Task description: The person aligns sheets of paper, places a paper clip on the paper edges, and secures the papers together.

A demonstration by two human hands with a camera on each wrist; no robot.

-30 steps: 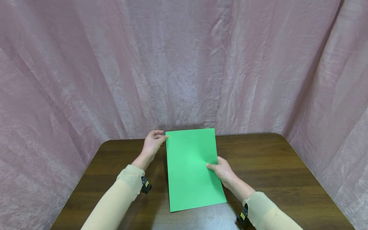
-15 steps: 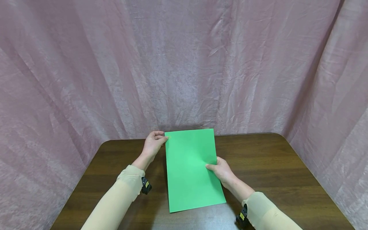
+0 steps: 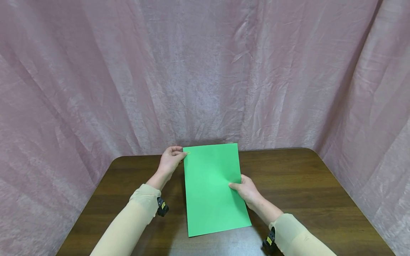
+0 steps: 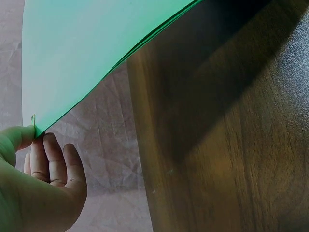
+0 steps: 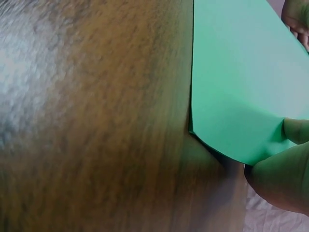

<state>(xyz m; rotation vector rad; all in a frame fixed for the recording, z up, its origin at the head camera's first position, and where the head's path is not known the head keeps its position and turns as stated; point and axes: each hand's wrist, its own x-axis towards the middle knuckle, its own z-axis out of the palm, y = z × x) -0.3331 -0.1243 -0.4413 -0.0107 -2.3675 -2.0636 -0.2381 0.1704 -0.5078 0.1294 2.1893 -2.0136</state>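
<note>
A few green paper sheets (image 3: 211, 192), stacked together, are held up tilted over the table between both hands. At their upper left corner sits a small yellowish paper clip (image 3: 188, 153). My left hand (image 3: 170, 160) pinches that corner and the clip between thumb and forefinger, the other fingers curved behind. In the left wrist view the clip (image 4: 33, 120) stands at the thumb tip, and the layered sheet edges part slightly. My right hand (image 3: 249, 191) grips the right edge, thumb on the front face and fingers hidden behind the paper.
A dark brown wooden table (image 3: 288, 185) with rounded far corners lies below the paper. Pink velvety curtains (image 3: 205, 71) hang close behind its far edge and along the sides. Each wrist wears a small black camera, the left camera (image 3: 162, 207) and the right camera (image 3: 269, 241).
The green paper and my right hand have shifted very slightly left and down. My left hand keeps its pinch at the clipped corner, nearly still.
</note>
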